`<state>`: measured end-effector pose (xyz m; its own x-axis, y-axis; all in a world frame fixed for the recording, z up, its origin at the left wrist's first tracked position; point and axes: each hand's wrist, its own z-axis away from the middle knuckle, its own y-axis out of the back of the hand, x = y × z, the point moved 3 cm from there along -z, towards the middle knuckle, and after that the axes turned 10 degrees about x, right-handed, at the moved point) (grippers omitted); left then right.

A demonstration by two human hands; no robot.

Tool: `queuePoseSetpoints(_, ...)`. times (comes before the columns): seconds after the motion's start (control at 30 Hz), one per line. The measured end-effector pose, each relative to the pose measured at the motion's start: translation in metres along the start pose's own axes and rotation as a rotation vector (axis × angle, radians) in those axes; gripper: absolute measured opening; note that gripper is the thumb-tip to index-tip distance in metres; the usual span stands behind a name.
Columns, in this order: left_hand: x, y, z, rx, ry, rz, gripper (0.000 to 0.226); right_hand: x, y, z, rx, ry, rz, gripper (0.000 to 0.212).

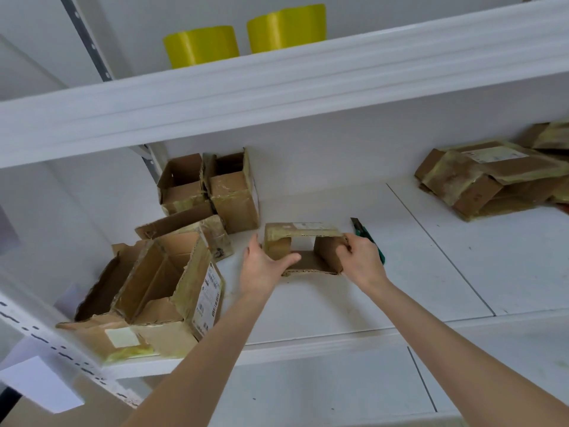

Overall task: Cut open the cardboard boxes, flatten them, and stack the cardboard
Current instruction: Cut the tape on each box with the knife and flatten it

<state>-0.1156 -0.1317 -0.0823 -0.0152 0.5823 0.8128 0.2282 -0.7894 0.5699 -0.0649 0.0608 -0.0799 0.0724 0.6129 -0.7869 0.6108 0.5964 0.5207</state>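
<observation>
1. Head view: looks down on a small box (303, 248) resting on a white shelf (400, 288), open side toward the camera, end flaps folded inward, pale label on the top face.
2. Grips the small box's left end with the left hand (264, 263): thumb laid across the front opening, fingers up against the outer wall.
3. Grips the small box's right end with the right hand (361, 257), fingers curled round the right flap.
4. Just right of the small box, partly hidden behind the right hand: a green utility knife (366, 238), flat on the shelf; blade perhaps extended, too blurred to be sure.
5. Near the small box on its left: a heap of larger opened boxes (160, 288), flaps splayed, printed label on the side facing the small box.
6. Behind and left of the small box: two upright open boxes (209, 186), touching each other.
7. Well apart to the right of the small box: a stack of flattened cardboard (489, 177) with yellowish tape.
8. Above the small box, on the upper shelf (277, 87): two yellow rolls (200, 46), side by side.
</observation>
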Motion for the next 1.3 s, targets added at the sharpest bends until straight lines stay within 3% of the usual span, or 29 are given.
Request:
queuePoseSetpoints(0.13, -0.007, -0.002, -0.006, 0.036, -0.037, -0.204, 0.088, -0.002, -0.006, 0.01, -0.073, 0.086, -0.142, 0.028)
queuePoseSetpoints(0.2, -0.008, 0.001, -0.009, 0.048, -0.071, -0.197, 0.076, 0.002, -0.009, 0.011, -0.114, 0.044, -0.223, 0.031)
queuePoseSetpoints(0.33, -0.004, 0.011, -0.008, -0.154, -0.143, 0.093, 0.057, 0.02, -0.006, 0.01, -0.243, -0.298, -0.624, 0.03)
queuePoseSetpoints(0.47, 0.001, 0.019, -0.003, -0.341, -0.256, 0.142, 0.053, 0.04, 0.01, 0.0, -0.359, -0.522, -1.05, 0.038)
queuePoseSetpoints(0.53, 0.001, 0.023, -0.002, -0.348, -0.247, 0.176, 0.051, 0.048, 0.015, -0.008, -0.429, -0.663, -1.108, 0.038)
queuePoseSetpoints(0.6, 0.0, 0.025, -0.001, -0.363, -0.266, 0.179, 0.05, 0.053, 0.015, -0.016, -0.439, -0.765, -0.983, 0.039)
queuePoseSetpoints(0.73, 0.001, 0.018, 0.005, -0.471, -0.282, 0.216, 0.04, 0.047, 0.006, -0.023, -0.38, -0.717, -0.662, 0.046)
queuePoseSetpoints(0.8, -0.001, 0.013, 0.0, -0.374, -0.21, 0.226, 0.027, 0.048, 0.003, -0.024, -0.318, -0.78, -0.69, 0.041)
queuePoseSetpoints(0.9, -0.012, 0.01, -0.013, -0.172, 0.09, 0.326, 0.066, 0.046, 0.0, -0.02, -0.322, -0.767, -0.723, 0.04)
queuePoseSetpoints(0.97, -0.018, 0.003, -0.019, -0.277, 0.276, 0.482, 0.074, 0.044, -0.003, -0.013, -0.371, -0.727, -0.718, 0.038)
queuePoseSetpoints(1.03, -0.018, -0.002, -0.018, -0.401, 0.315, 0.54, 0.053, 0.041, -0.008, -0.007, -0.387, -0.7, -0.705, 0.035)
queuePoseSetpoints(1.07, -0.018, -0.004, -0.019, -0.384, 0.291, 0.503, 0.04, 0.04, -0.01, -0.006, -0.366, -0.67, -0.669, 0.033)
queuePoseSetpoints(1.17, -0.019, -0.011, -0.021, -0.227, 0.225, 0.394, 0.025, 0.043, -0.017, -0.005, -0.251, -0.561, -0.447, 0.033)
queuePoseSetpoints(1.23, -0.021, -0.018, -0.022, -0.169, 0.192, 0.33, 0.03, 0.046, -0.02, -0.005, -0.221, -0.446, -0.186, 0.035)
queuePoseSetpoints(1.3, -0.025, -0.022, -0.024, -0.118, 0.118, 0.118, 0.046, 0.048, -0.023, -0.003, -0.26, -0.318, 0.191, 0.047)
